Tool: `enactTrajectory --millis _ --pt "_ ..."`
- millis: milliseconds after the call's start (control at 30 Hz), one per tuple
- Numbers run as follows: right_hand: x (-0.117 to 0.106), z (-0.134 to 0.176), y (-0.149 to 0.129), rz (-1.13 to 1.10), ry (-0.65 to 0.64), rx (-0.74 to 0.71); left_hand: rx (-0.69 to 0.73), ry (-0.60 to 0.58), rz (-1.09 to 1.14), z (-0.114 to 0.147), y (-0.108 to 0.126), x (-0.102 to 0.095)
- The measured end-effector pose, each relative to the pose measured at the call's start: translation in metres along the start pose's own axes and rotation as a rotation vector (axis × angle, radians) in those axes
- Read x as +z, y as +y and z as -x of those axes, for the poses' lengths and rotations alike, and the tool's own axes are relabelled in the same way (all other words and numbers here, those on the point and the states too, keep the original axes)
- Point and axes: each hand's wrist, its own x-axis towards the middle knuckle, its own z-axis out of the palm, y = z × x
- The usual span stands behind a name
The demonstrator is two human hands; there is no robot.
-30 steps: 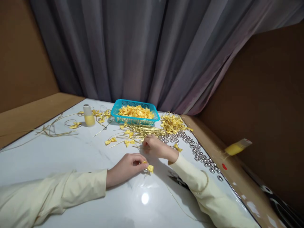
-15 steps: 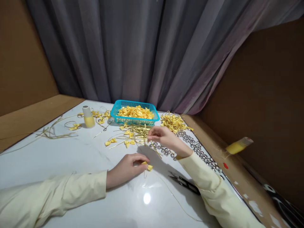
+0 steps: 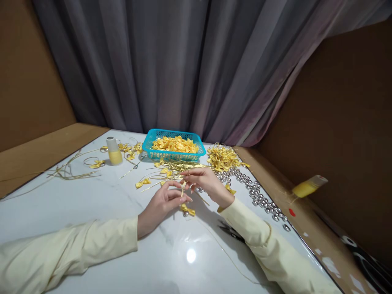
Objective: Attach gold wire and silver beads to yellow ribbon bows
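My left hand [image 3: 163, 204] is closed in a pinch on a short gold cord [image 3: 183, 188] that stands upright between my hands. Just below those fingertips a yellow ribbon bow [image 3: 189, 210] hangs, with a silver bead [image 3: 185, 214] at it. My right hand [image 3: 206, 183] pinches the upper part of the same cord, its fingers partly hiding it. Behind my hands lie a bundle of gold cords [image 3: 180, 166] and several loose yellow bows [image 3: 143, 183]. Thread snips [image 3: 231, 232] rest partly under my right forearm.
A blue basket [image 3: 146, 149] full of yellow bows stands at the back. Right of it are a heap of finished bows [image 3: 223, 158] and many silver beads [image 3: 260, 198]. A yellow thread spool [image 3: 114, 155] stands left; another spool [image 3: 309, 186] lies beyond the table's right edge.
My right hand has come down toward my left, and both now hold the gold cord. My left hand has lifted slightly, and the bow now hangs below its fingertips with a bead showing.
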Motion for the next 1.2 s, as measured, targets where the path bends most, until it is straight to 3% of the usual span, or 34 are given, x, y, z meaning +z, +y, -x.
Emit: enactTrajectory --millis 100,333,533,633,800,933,1000,1100,1200 --pt "-0.001 -0.001 0.001 0.042 0.005 0.004 0.034 -0.015 0.054 -0.003 0.001 -0.005" --pt "-0.005 0.007 -0.010 0.198 -0.103 -0.015 0.069 -0.254 0.197 -0.010 0.017 -0.018" --pt "-0.007 0.016 -0.028 0.243 -0.015 -0.103 0.032 -0.199 0.012 -0.010 0.026 -0.014" --pt "-0.005 0.017 -0.031 0.241 0.035 -0.140 0.020 -0.238 -0.083 -0.008 0.028 -0.012" --pt "-0.002 0.025 -0.033 0.345 0.087 -0.222 0.183 -0.230 -0.218 -0.001 0.045 -0.014" --pt "0.001 0.039 -0.043 0.497 0.132 -0.356 0.235 -0.269 -0.179 0.005 0.067 -0.012" --pt "0.002 0.046 -0.050 0.388 0.081 -0.331 0.238 -0.298 -0.116 0.008 0.078 -0.009" --pt "0.001 0.050 -0.056 0.015 -0.033 -0.256 0.154 -0.398 -0.038 0.005 0.096 -0.004" --pt "-0.005 0.049 -0.056 -0.318 -0.059 -0.217 0.082 -0.496 -0.059 -0.010 0.114 0.001"
